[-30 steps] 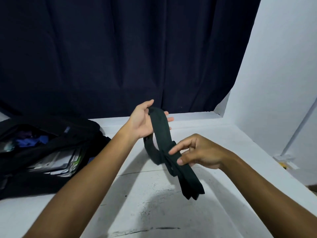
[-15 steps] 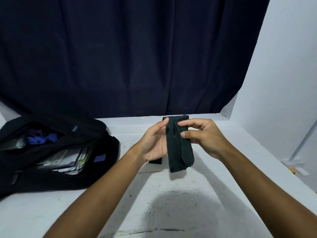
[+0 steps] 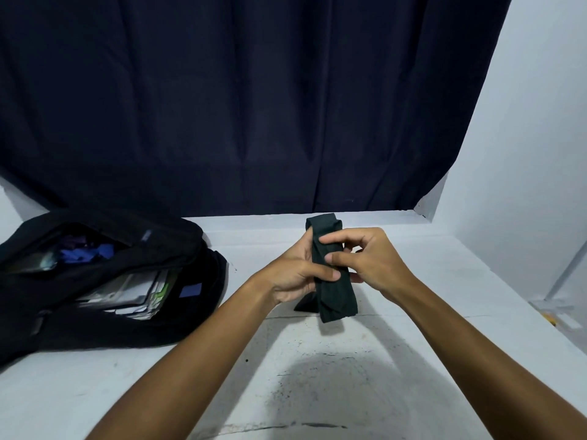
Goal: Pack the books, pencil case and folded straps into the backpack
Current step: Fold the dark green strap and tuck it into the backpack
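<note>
Folded strap (image 3: 330, 274) gripped by both hands, left hand (image 3: 293, 274), right hand (image 3: 370, 265), above white table (image 3: 317, 376), dark curtain (image 3: 254, 106) behind

Dim, even light from above; soft shadow on the table (image 3: 317, 392) (edges bowed, slightly soft).

My left hand (image 3: 293, 274) raised ahead of me, thumb curled across the folded strap (image 3: 332, 274), my right hand (image 3: 370, 263) meeting it from the other side, fingertips pinching the strap, both forearms reaching forward, bare.
</note>
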A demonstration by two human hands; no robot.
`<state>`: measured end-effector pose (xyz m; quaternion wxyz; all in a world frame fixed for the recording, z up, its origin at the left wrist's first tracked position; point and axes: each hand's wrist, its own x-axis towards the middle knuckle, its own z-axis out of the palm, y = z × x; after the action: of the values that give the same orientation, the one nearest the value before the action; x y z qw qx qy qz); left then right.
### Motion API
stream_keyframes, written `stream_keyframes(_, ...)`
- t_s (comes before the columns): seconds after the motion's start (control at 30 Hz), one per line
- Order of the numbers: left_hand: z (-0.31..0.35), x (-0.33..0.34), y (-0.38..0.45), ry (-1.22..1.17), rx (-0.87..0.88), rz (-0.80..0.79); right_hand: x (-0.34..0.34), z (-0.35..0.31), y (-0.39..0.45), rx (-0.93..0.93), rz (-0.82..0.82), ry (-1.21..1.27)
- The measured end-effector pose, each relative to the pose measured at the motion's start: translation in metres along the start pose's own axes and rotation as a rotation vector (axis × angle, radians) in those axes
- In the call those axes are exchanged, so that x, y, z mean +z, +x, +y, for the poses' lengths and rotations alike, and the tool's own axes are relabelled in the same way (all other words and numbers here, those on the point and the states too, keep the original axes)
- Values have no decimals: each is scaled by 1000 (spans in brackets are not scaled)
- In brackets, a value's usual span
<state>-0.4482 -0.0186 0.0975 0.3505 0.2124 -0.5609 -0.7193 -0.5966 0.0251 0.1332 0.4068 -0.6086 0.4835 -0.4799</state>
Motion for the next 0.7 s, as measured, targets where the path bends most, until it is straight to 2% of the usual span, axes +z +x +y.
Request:
stream_keyframes(0.1,0,0,0,-36,7,-21,-2,0,1,9,20,42)
stream_keyframes(0.23,0,-2,-1,-3,-23,23,-6,0,-1,130,-85,229)
stream_keyframes(0.37,-1,3,-2,53,-49,16,-6,4,2,166,-143,211)
stream_keyframes(0.7,2,0,-3,-15,-74,-38,-4,13,10,89,-16,253)
